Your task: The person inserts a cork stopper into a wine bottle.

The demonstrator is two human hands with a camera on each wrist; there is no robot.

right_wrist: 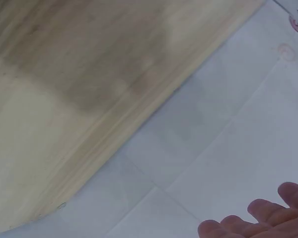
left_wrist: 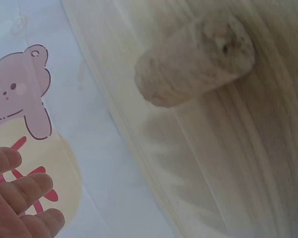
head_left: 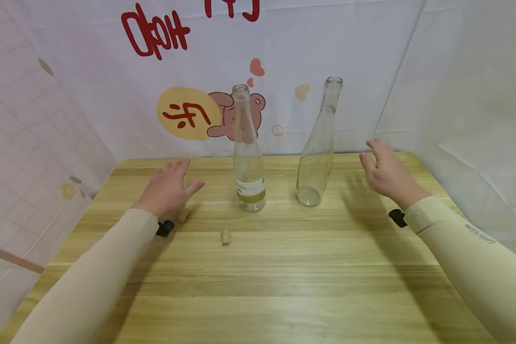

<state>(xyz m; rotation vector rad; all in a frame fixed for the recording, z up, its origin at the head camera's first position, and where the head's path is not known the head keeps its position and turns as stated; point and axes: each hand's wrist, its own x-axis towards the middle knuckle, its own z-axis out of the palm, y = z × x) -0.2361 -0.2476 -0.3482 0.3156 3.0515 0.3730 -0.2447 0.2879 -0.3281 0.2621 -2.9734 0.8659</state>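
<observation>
Two clear glass bottles stand on the wooden table, both without a stopper in the mouth. One bottle [head_left: 250,162] has a white and green label; the other bottle [head_left: 318,157], to its right, is bare glass. My left hand [head_left: 165,188] hovers left of the labelled bottle with fingers spread, holding nothing. Just beside its wrist lies a cork [left_wrist: 193,59], partly hidden in the head view. A second cork [head_left: 225,237] rests on the table in front of the labelled bottle. To the right of the bare bottle, my right hand [head_left: 389,172] is raised, its fingers loosely extended around nothing.
The wooden table [head_left: 275,286] ends at a back edge against a white cloth [head_left: 352,43] printed with red characters and a cartoon bear [head_left: 234,119]. More pale cloth hangs on the left and right sides. A dark band sits on each wrist.
</observation>
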